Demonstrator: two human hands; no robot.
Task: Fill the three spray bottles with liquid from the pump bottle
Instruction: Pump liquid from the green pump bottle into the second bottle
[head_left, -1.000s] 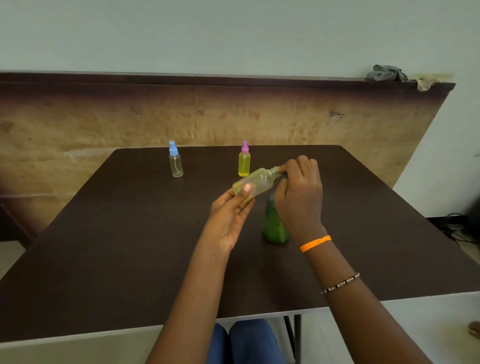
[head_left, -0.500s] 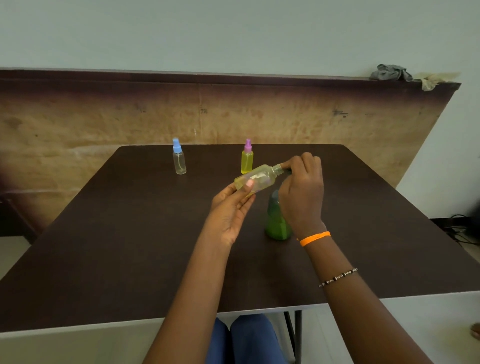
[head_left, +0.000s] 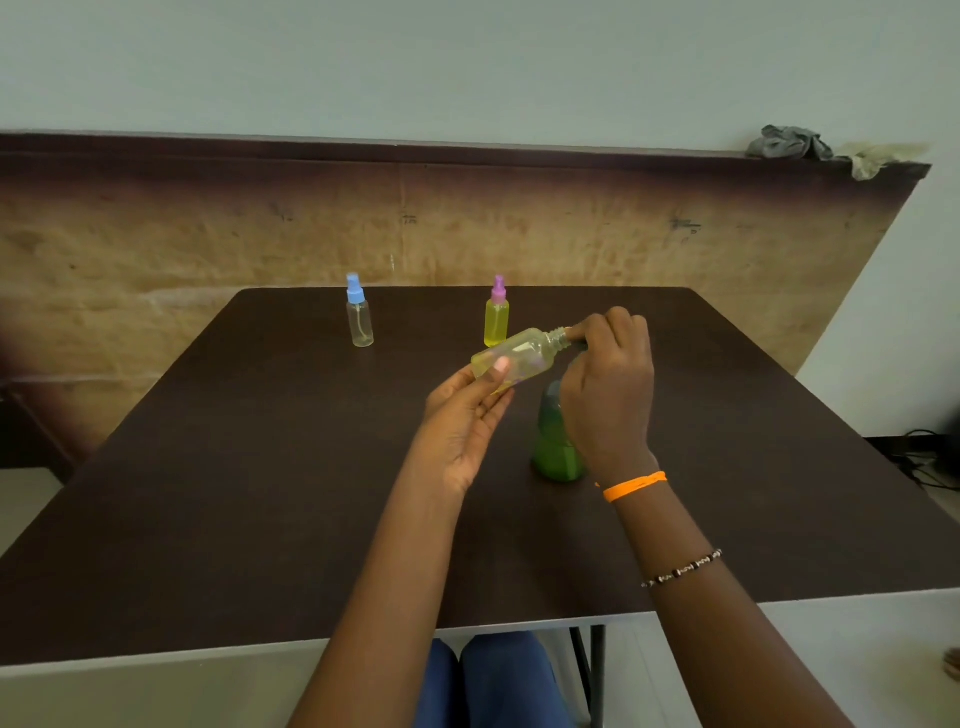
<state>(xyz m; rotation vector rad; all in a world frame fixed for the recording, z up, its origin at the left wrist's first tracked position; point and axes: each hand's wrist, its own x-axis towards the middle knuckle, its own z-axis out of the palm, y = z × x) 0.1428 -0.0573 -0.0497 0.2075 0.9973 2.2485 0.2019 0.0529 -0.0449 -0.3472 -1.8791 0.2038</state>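
Progress looks midway: pink-capped bottle (head_left: 496, 318) at twelve o'clock is full, blue-capped bottle (head_left: 359, 318) at ten o'clock empty, while left hand (head_left: 464, 420) grips the tilted uncapped bottle (head_left: 515, 358) and right hand (head_left: 608, 395), fingers curled, presses the green pump bottle (head_left: 555, 441).

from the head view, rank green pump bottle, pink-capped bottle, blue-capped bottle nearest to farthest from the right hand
1. Green pump bottle: directly under the right hand, partly hidden by it.
2. Pink-capped bottle: farther back on the table, to the hand's left, filled yellow.
3. Blue-capped bottle: far back left, looks clear.
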